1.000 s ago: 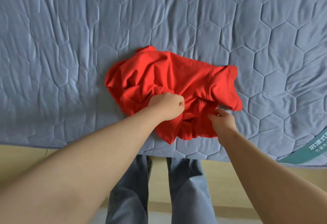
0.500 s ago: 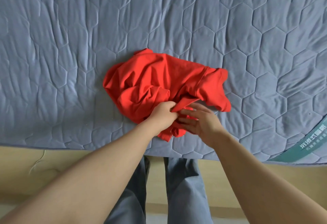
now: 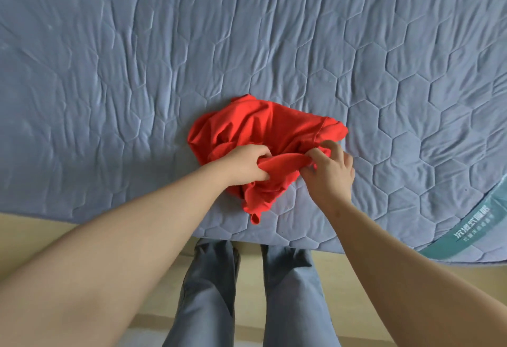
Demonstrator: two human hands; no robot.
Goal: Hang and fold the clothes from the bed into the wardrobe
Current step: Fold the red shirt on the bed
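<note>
— Requesting status: garment, hands?
— Red garment [image 3: 263,127] crumpled on blue quilted bed [image 3: 137,72], lower centre of frame. Left hand [image 3: 244,165] clamped on a fold, fingers curled; right hand [image 3: 332,171] pinches same fold just beside it

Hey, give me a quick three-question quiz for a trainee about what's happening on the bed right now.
1. True or false: the red garment lies neatly folded on the bed.
2. How many hands grip the garment? A none, B one, C two.
3. What colour are the person's trousers?

Key: 1 false, it is crumpled. 2 C, the left hand and the right hand each grip a fold. 3 grey-blue.
</note>
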